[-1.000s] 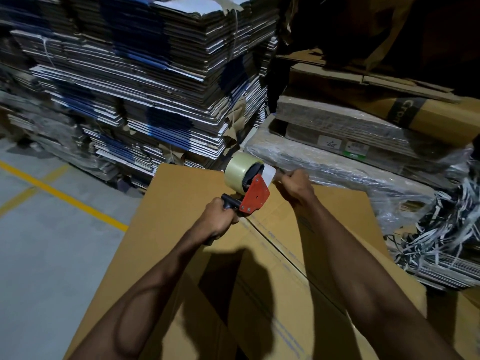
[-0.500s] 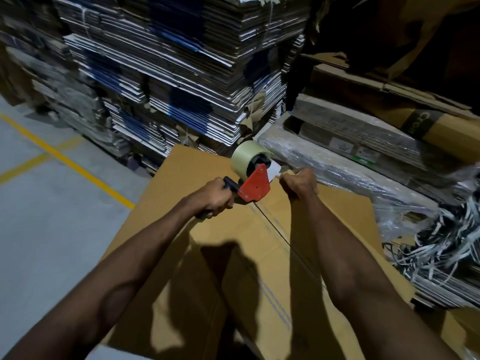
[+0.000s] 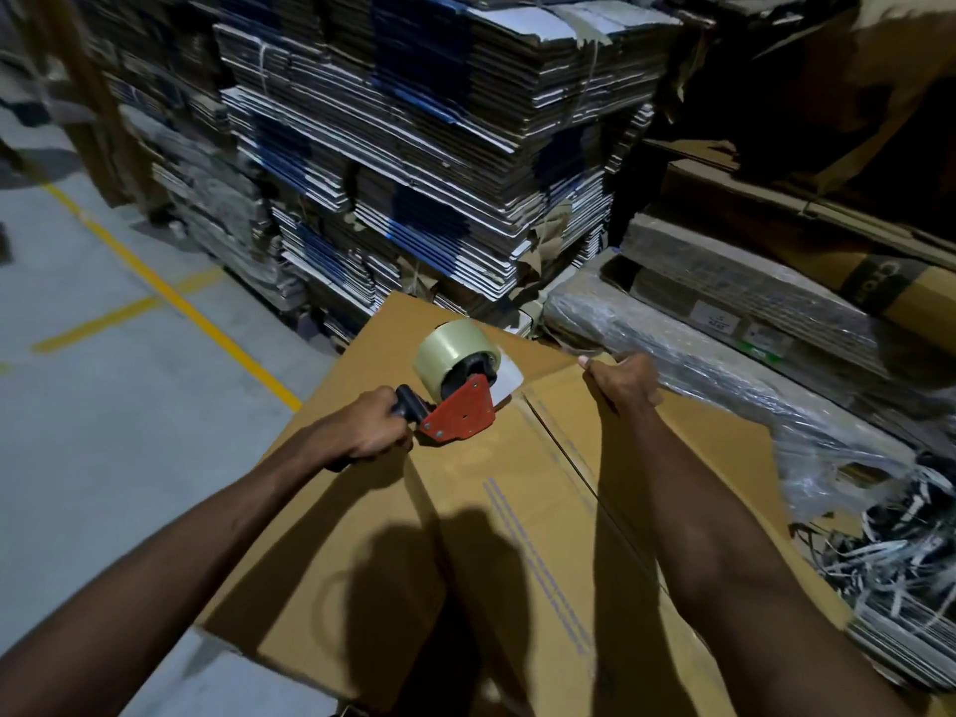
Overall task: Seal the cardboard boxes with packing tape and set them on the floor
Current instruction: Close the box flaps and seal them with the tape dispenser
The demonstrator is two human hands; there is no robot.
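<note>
The fingers of the left hand point(image 3: 362, 432) are curling tight round the black handle of the tape dispenser point(image 3: 458, 406), knuckles up. The right hand point(image 3: 623, 382) is gripping the far edge of the cardboard box point(image 3: 491, 509), fingers folding over the rim and the thumb lying along the top.

The dispenser is resting on the box top near its far end, at the end of the centre seam point(image 3: 569, 458) where the two flaps are meeting. Its frame is a flat red metal plate, and it is carrying a thick roll of pale, glossy tape point(image 3: 445, 351) standing on edge. The handle is pointing back toward the person and to the left; the roll end is pointing away toward the far edge. The box is plain brown corrugated board, smooth and matt, with faint printed lines beside the seam. Its long axis is running away from the person, leaning slightly leftward.

Just beyond the far edge a tall stack of flattened cartons point(image 3: 439, 147) is crowding close, its edges layered white, blue and brown, bound with straps. To the right, bundles wrapped in clear plastic film point(image 3: 724, 344) are lying almost against the box, with a tangle of loose strapping point(image 3: 890, 551) further right. To the left, grey concrete floor point(image 3: 103, 406) with yellow painted lines point(image 3: 170, 297) is stretching away.
</note>
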